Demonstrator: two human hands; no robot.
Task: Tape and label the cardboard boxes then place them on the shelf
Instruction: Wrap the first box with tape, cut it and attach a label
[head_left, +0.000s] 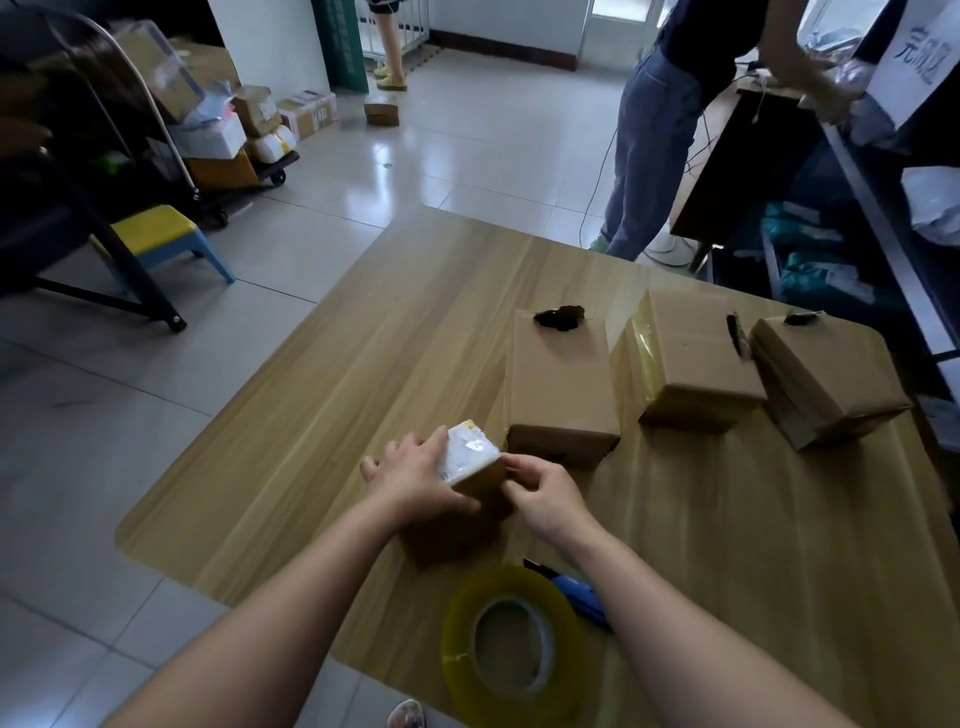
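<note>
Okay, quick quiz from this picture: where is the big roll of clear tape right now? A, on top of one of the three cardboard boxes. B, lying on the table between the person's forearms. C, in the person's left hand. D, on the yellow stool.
B: the tape roll lies on the table between the forearms, while the left hand and right hand hold the small box.

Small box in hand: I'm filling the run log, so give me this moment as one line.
left hand: on small box | right hand: pinching its corner | tape roll: idle, near edge | three boxes: table

small box (470, 457): labelled, tilted, mid-table | three boxes (563, 387): row just beyond
</note>
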